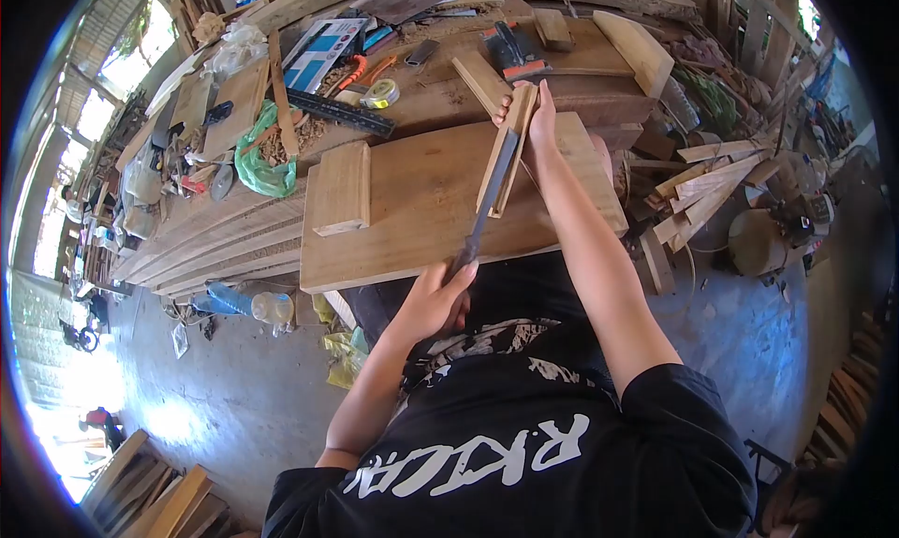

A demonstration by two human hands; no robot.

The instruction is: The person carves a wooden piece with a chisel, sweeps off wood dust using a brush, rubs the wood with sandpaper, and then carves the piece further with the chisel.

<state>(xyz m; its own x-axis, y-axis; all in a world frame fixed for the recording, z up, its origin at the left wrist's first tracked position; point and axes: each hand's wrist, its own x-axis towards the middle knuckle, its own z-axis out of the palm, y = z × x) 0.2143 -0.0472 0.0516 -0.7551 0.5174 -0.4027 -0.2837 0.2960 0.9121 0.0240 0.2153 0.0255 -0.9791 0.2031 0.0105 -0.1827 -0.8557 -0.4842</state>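
Left hand (pixel 438 302): ours is closed round the file's handle, thumb up along it; no wide fingers here.

Right hand (pixel 541 131): we've got it wrapped round the far end of the wood piece, fingertips showing on its 9 o'clock side; a snug hold, not a wide one.

File (pixel 490 190): tip toward 1 o'clock, handle toward 7; it lines up with the long face of the wood, though we can't tell how hard it's pressing.

Wood piece (pixel 499 168): mid-view, just past 12 o'clock, tilted over the board (pixel 421 191); it looks grooved lengthwise.

Technique: we'd want long, even strokes with the file flat to the face; wrist straight, light pressure, whole arm moving; a rocking file would probably round the edges, and our right fingertips look best tucked below the tip's path.

Block (pixel 341 187): about 9 o'clock from the wood piece, resting on the board.

Tape (pixel 380 93): up at 10 o'clock on the bench; black-and-red tool (pixel 513 51) at 12.
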